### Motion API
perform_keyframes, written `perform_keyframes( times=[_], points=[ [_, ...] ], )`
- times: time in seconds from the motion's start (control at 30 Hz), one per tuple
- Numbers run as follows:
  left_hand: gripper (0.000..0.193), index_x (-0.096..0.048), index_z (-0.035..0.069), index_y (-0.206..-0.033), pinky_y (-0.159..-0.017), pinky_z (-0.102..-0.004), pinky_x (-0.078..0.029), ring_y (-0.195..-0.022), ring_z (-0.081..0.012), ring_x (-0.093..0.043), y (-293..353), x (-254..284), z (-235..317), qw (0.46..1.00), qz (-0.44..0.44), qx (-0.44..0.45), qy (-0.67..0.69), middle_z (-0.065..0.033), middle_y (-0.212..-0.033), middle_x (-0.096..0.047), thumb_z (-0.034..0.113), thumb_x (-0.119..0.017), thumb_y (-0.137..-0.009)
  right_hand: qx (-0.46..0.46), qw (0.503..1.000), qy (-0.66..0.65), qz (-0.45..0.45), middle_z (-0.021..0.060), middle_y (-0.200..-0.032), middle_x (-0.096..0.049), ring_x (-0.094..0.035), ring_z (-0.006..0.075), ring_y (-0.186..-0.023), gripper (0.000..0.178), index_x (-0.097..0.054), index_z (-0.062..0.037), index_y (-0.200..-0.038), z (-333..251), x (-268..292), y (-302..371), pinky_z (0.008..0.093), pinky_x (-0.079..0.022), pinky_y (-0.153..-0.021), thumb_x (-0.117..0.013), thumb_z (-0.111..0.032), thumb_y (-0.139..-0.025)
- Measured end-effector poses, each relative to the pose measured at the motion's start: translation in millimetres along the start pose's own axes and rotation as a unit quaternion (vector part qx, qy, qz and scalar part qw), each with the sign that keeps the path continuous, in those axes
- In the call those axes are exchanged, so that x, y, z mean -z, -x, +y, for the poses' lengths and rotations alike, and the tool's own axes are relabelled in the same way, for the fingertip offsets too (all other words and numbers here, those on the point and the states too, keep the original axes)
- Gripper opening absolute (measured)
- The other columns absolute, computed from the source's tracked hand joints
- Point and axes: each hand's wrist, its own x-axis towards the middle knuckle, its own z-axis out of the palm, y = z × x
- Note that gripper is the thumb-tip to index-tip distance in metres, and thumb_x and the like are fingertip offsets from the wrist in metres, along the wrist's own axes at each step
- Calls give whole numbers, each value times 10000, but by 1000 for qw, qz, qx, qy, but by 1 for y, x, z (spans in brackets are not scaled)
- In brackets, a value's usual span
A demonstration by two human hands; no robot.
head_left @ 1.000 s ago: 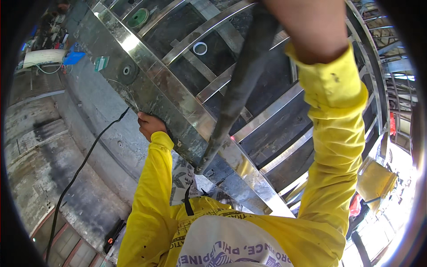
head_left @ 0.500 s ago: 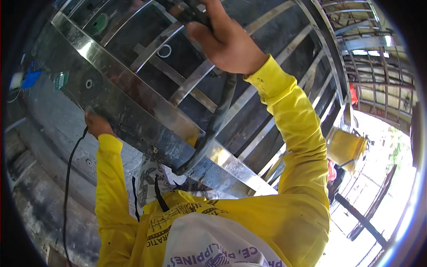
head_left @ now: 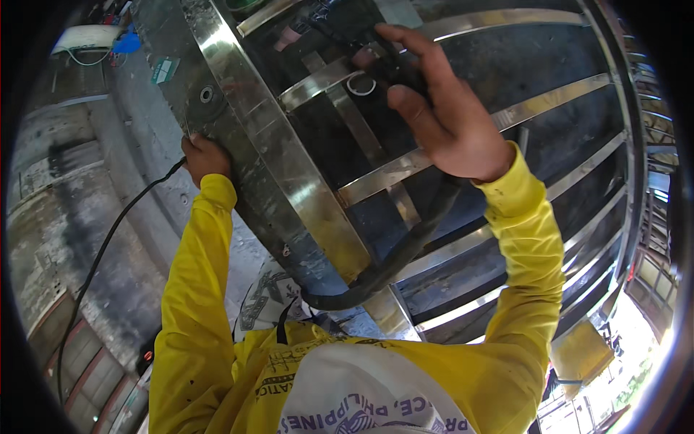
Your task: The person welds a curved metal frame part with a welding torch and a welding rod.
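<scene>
Shows a broad frame (head_left: pixel 302 189) of shiny flat metal bars, some bowed, over dark sheeting (head_left: pixel 319 141). At right, a boxy yellow object (head_left: pixel 580 354), any contents hidden. Trails a thick matte black hose (head_left: pixel 408 249) beneath the right wrist. With the right hand (head_left: pixel 463 134), curls thumb and forefinger around a dark tool (head_left: pixel 396 71) with a pinkish tip, above open gaps between bars. With the left hand (head_left: pixel 207 160), at the outer edge of a scuffed work surface (head_left: pixel 256 181), near a round grey disc (head_left: pixel 210 105), pinches a thin rod (head_left: pixel 187 119).

Blown-out daylight lower right, glaring metal strip (head_left: pixel 289 170); dark, curved edges
</scene>
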Motion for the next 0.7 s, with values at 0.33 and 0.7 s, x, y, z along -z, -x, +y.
perform_keyframes(
  times=[0.33, 0.7],
  points=[
    [742, -583, -19, -1590, -1221, -594, -481, -1422, -588, -602, -10, 18, 18, 998, -38, 29, 39, -410, -1532, -625, 557, -434, -1147, 117, 993, 7, 18, 320, -1583, -554, -601, 376, -1476, 614, -310, 46, -1710, 42, -6, -10, 422, -467, -1221, -587, -57, -1172],
    [667, -660, -24, -1538, -1176, -500, -528, -1385, -442, -665, 38, 59, 3, 987, -38, -13, 157, -305, -1432, -685, 494, -646, -1119, 144, 975, 39, 165, 195, -1208, -756, -709, 237, -1188, 500, -394, 36, -1651, 0, 10, -17, 395, -551, -1069, -559, -74, -1192]
  ],
)
